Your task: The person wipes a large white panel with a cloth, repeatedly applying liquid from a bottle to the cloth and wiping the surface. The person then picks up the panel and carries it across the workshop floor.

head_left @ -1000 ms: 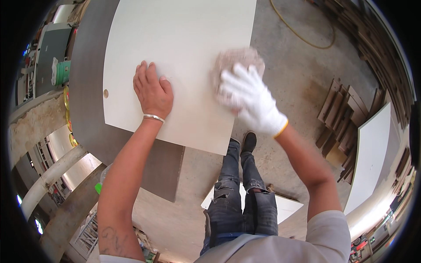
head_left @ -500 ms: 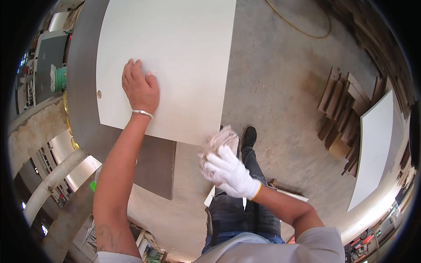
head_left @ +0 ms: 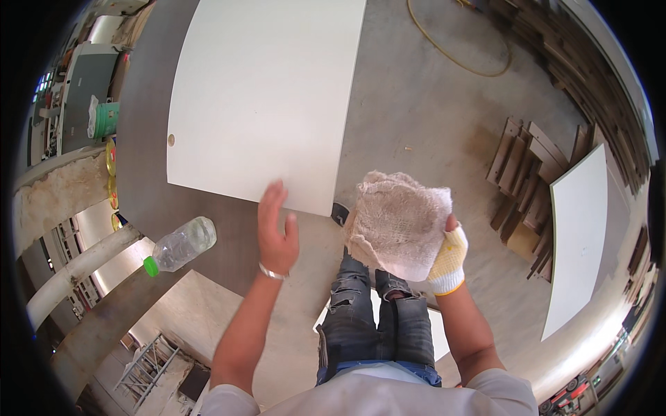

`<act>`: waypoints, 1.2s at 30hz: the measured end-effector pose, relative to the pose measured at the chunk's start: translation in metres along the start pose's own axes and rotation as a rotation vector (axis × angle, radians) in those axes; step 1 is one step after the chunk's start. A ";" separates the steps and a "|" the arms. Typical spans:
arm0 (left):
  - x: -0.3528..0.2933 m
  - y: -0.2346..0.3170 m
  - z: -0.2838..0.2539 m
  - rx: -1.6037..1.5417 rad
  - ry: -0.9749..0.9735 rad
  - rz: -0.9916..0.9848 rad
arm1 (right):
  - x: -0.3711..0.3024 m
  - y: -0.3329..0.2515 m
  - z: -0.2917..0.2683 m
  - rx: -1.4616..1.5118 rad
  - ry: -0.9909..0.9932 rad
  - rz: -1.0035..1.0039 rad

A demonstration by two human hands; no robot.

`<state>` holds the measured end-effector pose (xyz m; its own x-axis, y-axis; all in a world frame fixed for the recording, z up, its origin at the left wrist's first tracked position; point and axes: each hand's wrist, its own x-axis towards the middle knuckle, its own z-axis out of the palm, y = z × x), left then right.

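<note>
My right hand (head_left: 447, 258), in a white knit glove with a yellow cuff edge, grips a folded, soiled pinkish-beige cloth (head_left: 399, 225) by its right side. The cloth hangs in the air to the right of the white panel's near corner. Bare and with a bracelet at the wrist, my left hand (head_left: 277, 232) is off the panel, slightly blurred near its front edge, fingers stretched out and holding nothing. The large white panel (head_left: 263, 90) lies on a dark brown board (head_left: 142, 139) and has a small round mark near its left edge.
A clear plastic bottle (head_left: 184, 244) with a green cap lies at the board's near left. Brown wooden strips (head_left: 520, 166) are stacked on the floor to the right, beside a leaning white panel (head_left: 579, 229). A yellow hose (head_left: 451, 59) curves across the floor. A green bucket (head_left: 106, 119) stands far left.
My left hand has lifted off the white panel and come nearer to me. The right hand has moved up and right, turned over, with the cloth now spread flatter. The bottle has come into view.
</note>
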<state>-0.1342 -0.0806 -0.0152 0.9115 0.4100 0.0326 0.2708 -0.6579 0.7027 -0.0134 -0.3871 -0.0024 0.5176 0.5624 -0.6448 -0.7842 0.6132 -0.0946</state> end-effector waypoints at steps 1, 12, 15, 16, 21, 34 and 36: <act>-0.027 0.007 -0.005 0.051 0.016 -0.007 | -0.002 -0.009 0.011 0.016 -0.056 -0.033; -0.117 0.030 -0.072 -0.253 0.187 -0.413 | 0.038 0.030 0.087 -0.580 -0.015 0.164; -0.059 0.068 -0.103 -0.192 0.123 -0.130 | 0.032 0.056 0.104 -0.690 -0.161 0.387; -0.043 0.077 -0.110 -0.200 0.087 -0.055 | 0.029 0.065 0.107 -0.743 -0.198 0.498; -0.033 0.049 -0.121 -0.285 -0.239 -0.390 | 0.026 0.103 0.114 -0.804 -0.385 0.767; -0.094 0.068 -0.110 -0.421 0.551 -0.579 | 0.014 0.161 0.085 -0.373 -0.363 0.699; -0.088 0.073 -0.115 -0.552 0.545 -0.587 | 0.018 0.166 0.095 -0.503 -0.287 0.677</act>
<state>-0.2303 -0.0924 0.1151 0.3717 0.9060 -0.2024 0.3267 0.0764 0.9420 -0.1020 -0.2222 0.0416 -0.0986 0.8746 -0.4746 -0.9756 -0.1791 -0.1273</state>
